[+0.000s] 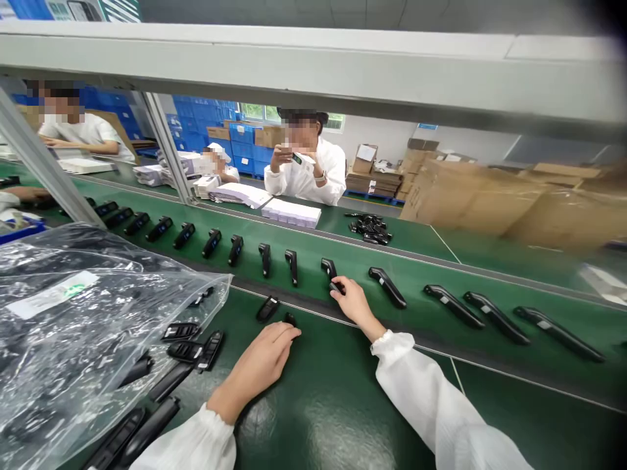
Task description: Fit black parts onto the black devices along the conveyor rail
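Note:
My right hand (353, 303) reaches onto the green conveyor belt (431, 313), its fingers on the lower end of a black handheld device (330, 271) in a long row of such devices. My left hand (264, 362) lies palm down on the green bench, fingertips touching a small black part (290, 319). Another black piece (267, 309) lies just left of it. Both arms wear white sleeves.
A clear plastic bag (73, 326) of black parts fills the left, with loose black covers (191, 349) beside it. Across the belt a person in white holds a device; white boxes (291, 212), a pile of black parts (369, 227) and cardboard cartons (490, 196) stand there.

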`<action>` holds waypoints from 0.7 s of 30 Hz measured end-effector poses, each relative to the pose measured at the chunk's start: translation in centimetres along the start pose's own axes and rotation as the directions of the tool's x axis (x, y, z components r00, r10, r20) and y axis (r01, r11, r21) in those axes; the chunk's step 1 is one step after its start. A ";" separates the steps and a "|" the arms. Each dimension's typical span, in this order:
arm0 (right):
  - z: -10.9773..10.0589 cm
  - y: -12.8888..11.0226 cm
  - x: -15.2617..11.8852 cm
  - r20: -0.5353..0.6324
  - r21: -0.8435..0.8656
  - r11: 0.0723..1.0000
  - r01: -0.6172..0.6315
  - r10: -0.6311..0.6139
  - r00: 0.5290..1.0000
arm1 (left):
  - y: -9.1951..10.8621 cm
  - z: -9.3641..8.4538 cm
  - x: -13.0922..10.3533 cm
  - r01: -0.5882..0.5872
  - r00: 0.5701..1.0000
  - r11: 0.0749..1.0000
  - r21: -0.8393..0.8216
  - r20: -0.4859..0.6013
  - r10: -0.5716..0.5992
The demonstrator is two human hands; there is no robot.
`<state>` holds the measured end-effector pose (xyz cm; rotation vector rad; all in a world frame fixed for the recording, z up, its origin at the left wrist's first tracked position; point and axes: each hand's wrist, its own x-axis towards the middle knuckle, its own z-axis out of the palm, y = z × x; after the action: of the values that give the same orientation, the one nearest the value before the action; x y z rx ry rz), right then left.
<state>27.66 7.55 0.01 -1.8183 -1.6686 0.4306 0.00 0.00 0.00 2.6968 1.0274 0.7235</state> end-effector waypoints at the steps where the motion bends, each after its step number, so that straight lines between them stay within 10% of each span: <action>1: 0.3 0.1 0.1 0.007 -0.067 0.998 -0.020 0.020 1.000 | 0.2 0.2 0.1 -0.020 1.000 1.000 0.021 -0.006 0.020; 6: 1.2 -0.1 0.8 -0.033 -0.406 0.907 -0.114 0.110 0.993 | 0.6 0.6 0.4 0.046 0.998 0.997 0.054 -0.050 -0.043; 14: 0.1 -0.4 0.2 -0.133 -0.400 0.912 -0.093 0.042 0.990 | 0.8 0.5 0.8 0.014 0.994 1.000 -0.026 -0.107 -0.017; 18: 1.2 -2.8 -2.6 -0.092 0.160 0.975 0.155 -0.142 0.986 | 1.1 0.8 0.6 0.098 0.931 0.981 -0.165 -0.334 -0.149; 21: 2.9 -5.4 -5.0 0.280 0.706 0.705 -0.068 -0.189 0.941 | 2.1 1.2 1.0 0.142 0.857 0.962 -0.234 -0.457 -0.237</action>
<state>20.93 3.36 0.42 -1.1333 -1.4547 1.2272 2.43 -0.86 -0.01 2.2510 1.2275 1.4197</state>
